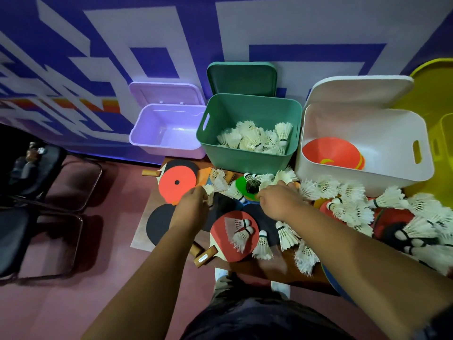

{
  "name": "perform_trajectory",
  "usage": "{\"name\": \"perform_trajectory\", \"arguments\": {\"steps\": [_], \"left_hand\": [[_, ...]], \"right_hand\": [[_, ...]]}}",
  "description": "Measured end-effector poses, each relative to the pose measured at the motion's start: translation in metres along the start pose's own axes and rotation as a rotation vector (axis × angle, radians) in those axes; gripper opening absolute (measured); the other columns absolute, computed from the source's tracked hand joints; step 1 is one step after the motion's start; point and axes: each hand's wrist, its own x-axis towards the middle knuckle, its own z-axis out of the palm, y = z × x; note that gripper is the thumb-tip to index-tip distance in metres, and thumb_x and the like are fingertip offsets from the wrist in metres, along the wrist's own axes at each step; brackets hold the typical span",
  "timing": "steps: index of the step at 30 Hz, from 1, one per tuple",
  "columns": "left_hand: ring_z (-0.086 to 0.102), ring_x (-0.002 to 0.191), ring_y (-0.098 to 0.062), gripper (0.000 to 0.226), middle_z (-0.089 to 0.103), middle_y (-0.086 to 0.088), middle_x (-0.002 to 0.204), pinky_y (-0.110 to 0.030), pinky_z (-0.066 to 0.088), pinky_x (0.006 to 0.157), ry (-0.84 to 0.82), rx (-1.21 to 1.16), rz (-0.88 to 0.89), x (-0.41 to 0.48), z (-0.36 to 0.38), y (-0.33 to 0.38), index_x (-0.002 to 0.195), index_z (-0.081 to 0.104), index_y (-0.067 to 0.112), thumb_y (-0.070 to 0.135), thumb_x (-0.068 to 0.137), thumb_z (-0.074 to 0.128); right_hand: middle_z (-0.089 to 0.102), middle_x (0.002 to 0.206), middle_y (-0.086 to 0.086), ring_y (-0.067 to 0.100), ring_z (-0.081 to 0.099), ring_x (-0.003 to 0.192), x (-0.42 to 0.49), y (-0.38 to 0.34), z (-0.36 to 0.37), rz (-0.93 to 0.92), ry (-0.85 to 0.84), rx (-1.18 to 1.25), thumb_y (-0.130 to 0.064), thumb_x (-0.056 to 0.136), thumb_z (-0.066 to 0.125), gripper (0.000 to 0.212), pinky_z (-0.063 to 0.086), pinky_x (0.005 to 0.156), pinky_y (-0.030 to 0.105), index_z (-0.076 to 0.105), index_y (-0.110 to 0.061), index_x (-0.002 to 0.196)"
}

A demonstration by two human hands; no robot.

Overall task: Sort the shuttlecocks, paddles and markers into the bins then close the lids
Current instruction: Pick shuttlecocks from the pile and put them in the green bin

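Sorting station, seen from the head camera.

Item 1: left hand (193, 204), arm stretched forward over the desk (245, 268), back of the hand up. Its grip pinches a white shuttlecock (211, 193) at the fingertips, feathers turned toward the green bin (245, 160); the cork is hidden.

Item 2: right hand (279, 201), arm reaching in from the right, knuckles up. Its fingers are buried in the loose shuttlecock heap (348, 204); whether this grip holds anything cannot be told.

Item 3: near red paddle (217, 239), flat on the desk. Its long axis is diagonal, with the handle (206, 257) pointing near-left and the blade far-right. Two shuttlecocks lie on it, corks toward the far right.

Item 4: far red paddle (176, 190) and black paddle (159, 222), flat at the desk's left end.

Item 5: green bin, lid open, holding shuttlecocks. The purple bin (157, 146) stands at its left. The white bin (343, 177) at its right holds orange markers (331, 150).
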Motion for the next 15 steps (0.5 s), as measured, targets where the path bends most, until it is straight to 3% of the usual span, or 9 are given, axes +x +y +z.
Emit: {"name": "perform_trajectory", "arguments": {"steps": [5, 10, 15], "left_hand": [[0.047, 0.074, -0.027, 0.016, 0.052, -0.004, 0.085, -0.036, 0.029, 0.055, 0.081, -0.108, 0.055, 0.003, -0.012, 0.018, 0.087, 0.046, 0.020, 0.010, 0.098, 0.052], [0.051, 0.073, -0.023, 0.011, 0.056, 0.000, 0.083, -0.041, 0.040, 0.058, 0.177, -0.242, 0.058, 0.008, -0.029, 0.042, 0.093, 0.048, 0.021, 0.017, 0.100, 0.056], [0.062, 0.085, -0.020, 0.010, 0.069, 0.003, 0.094, -0.034, 0.046, 0.066, 0.193, -0.414, 0.024, 0.024, -0.043, 0.060, 0.109, 0.065, 0.022, 0.021, 0.100, 0.064]], "right_hand": [[0.059, 0.107, 0.004, 0.032, 0.048, 0.123, -0.003, -0.005, -0.008, 0.010, -0.029, -0.050, -0.014, 0.096, 0.046, 0.021, 0.036, 0.103, 0.047, 0.065, -0.021, 0.101], [0.070, 0.119, 0.004, 0.032, 0.060, 0.114, -0.002, 0.002, -0.013, -0.033, 0.217, -0.029, -0.012, 0.092, 0.057, 0.035, 0.050, 0.099, 0.040, 0.075, -0.023, 0.120], [0.074, 0.112, 0.000, 0.026, 0.065, 0.105, -0.010, 0.007, -0.034, -0.069, 0.478, 0.316, -0.013, 0.096, 0.059, 0.028, 0.055, 0.089, 0.038, 0.079, -0.024, 0.112]]}}
